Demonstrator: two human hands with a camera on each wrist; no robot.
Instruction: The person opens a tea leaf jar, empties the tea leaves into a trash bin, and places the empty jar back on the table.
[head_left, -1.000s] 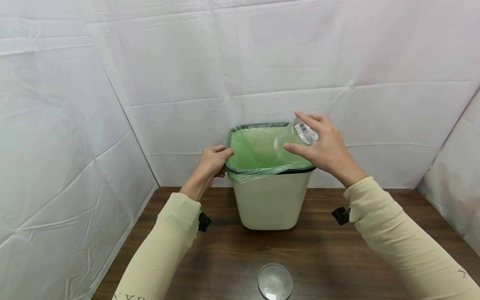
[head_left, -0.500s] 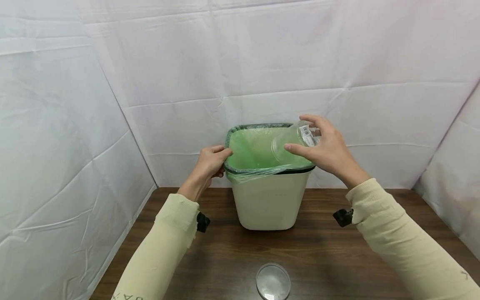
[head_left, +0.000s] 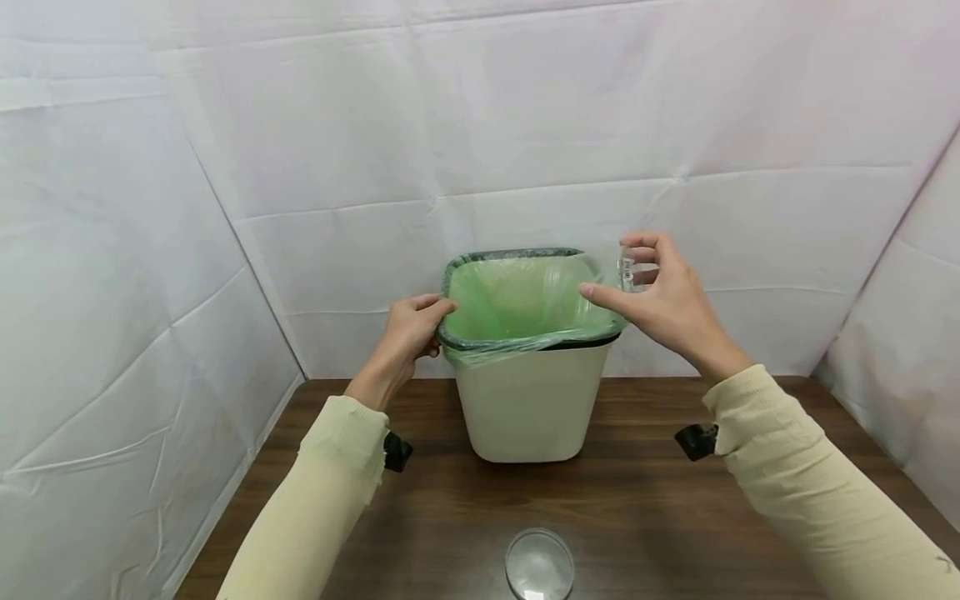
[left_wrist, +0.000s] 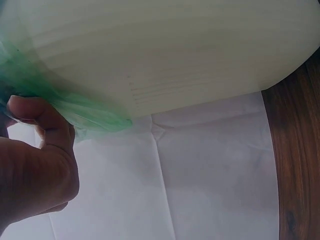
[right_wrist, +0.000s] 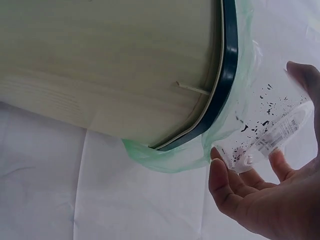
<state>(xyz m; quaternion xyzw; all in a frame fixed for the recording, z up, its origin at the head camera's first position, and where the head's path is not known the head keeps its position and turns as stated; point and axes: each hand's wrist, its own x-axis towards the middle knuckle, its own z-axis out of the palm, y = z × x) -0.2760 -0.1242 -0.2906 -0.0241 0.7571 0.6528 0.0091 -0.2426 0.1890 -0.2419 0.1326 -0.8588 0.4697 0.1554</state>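
A pale trash bin (head_left: 525, 417) with a dark rim and a green plastic liner (head_left: 498, 292) stands upright on the table. My left hand (head_left: 411, 329) pinches the liner at the bin's left rim. At the right rim my right hand (head_left: 667, 304) holds a clear plastic jar (right_wrist: 270, 127) with a white barcode label (head_left: 627, 273). Dark specks dot the jar in the right wrist view. It lies tilted, its far end toward the bin's opening, and its outline blends into the liner. A clear round lid (head_left: 540, 563) lies near the table's front.
White cloth walls (head_left: 525, 125) close off the back and both sides. Wrist cameras (head_left: 696, 442) hang from both sleeves above the dark wooden table (head_left: 637, 517).
My right hand has moved slightly right with the jar, which has tipped so its label now shows more edge-on. My left hand keeps its hold on the rim. The view has shifted slightly.
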